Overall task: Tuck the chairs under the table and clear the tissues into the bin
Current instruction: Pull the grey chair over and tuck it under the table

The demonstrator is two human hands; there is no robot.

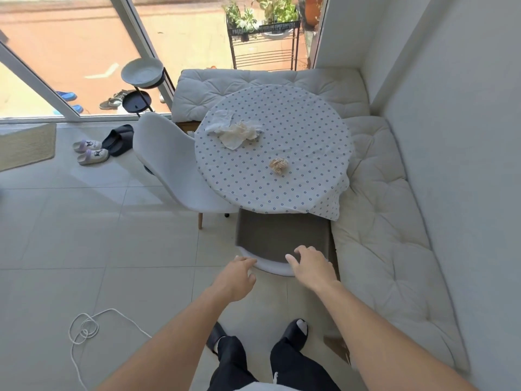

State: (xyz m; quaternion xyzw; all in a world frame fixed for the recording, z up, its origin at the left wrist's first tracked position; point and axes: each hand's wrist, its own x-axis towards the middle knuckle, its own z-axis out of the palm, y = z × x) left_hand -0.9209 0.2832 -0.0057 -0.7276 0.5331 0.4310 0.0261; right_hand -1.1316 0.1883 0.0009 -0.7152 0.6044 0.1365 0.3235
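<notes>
White chair [272, 266] back: both hands reaching, fingers spread.

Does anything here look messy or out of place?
Yes. Crumpled tissues and a balled-up one litter the table. The tablecloth corner hangs lower at the near right, and a white cord lies loose on the floor.

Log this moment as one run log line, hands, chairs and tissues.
left hand and right hand open at near chair backrest | side chair tucked | tissues and tissue ball on table
</notes>
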